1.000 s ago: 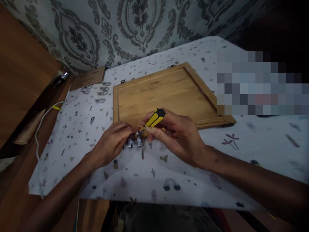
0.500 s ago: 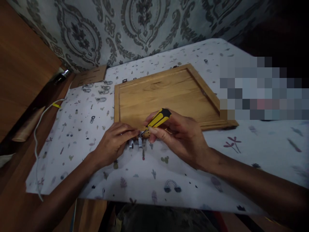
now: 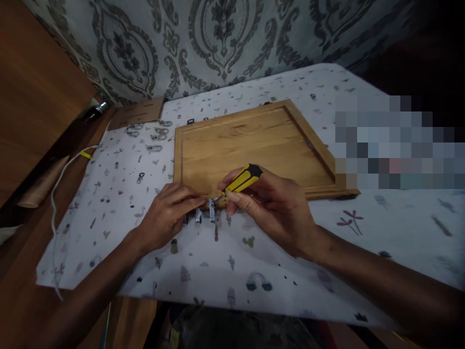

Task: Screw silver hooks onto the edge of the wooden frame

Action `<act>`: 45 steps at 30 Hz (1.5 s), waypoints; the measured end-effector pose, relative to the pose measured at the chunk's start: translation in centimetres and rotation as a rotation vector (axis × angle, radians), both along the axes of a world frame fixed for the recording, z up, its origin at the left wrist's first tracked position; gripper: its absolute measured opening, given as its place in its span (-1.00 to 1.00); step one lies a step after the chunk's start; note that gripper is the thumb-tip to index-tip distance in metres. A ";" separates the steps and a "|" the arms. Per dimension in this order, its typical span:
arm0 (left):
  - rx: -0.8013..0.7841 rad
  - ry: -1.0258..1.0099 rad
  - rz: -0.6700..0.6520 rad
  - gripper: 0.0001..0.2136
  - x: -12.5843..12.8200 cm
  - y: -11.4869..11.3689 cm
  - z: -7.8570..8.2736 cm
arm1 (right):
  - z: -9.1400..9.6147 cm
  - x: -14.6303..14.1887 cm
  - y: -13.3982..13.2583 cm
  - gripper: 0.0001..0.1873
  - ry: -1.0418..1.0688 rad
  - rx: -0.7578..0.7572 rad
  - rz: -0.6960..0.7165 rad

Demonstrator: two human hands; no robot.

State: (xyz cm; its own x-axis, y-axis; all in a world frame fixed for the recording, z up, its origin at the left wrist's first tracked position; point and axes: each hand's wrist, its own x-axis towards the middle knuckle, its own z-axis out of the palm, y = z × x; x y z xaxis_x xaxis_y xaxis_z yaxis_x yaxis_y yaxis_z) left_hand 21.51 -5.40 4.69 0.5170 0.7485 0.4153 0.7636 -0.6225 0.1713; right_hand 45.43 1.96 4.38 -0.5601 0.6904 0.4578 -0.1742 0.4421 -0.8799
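My right hand (image 3: 273,211) is closed round the yellow and black handle of a screwdriver (image 3: 242,180), which slants down to the left. The screwdriver's tip is at a small metal hook (image 3: 212,211) on the near edge of a framed wooden board (image 3: 232,145). My left hand (image 3: 170,213) lies at the board's near left corner, its thumb and forefinger pinched at the base of that hook. A second metal hook (image 3: 198,216) sticks out beside it, close to my left fingers. Those fingers partly hide the board's edge and whatever is under them.
Several loose metal hooks (image 3: 154,148) lie on the patterned tablecloth (image 3: 145,271) left of the board. A piece of cardboard (image 3: 136,114) is at the back left. A white cable (image 3: 54,223) runs along the table's left side. A patterned wall (image 3: 221,39) stands behind.
The view has shifted slightly. My right hand still holds the screwdriver at the same hook, with its handle turned a little. My left fingers have drawn back slightly, showing more of the hook.
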 end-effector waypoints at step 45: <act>-0.005 0.024 0.144 -0.68 2.2 -0.6 -0.2 | 2.5 0.6 -0.8 -0.92 0.019 -0.076 -0.162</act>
State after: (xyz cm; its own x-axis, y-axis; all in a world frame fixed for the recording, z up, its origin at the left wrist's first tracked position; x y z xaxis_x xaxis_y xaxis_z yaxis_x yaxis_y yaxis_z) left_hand 23.71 -6.04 4.51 0.4139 0.8175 0.4004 0.8490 -0.5053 0.1542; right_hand 45.99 1.19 6.87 -0.4307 0.8038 0.4103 -0.1233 0.3980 -0.9091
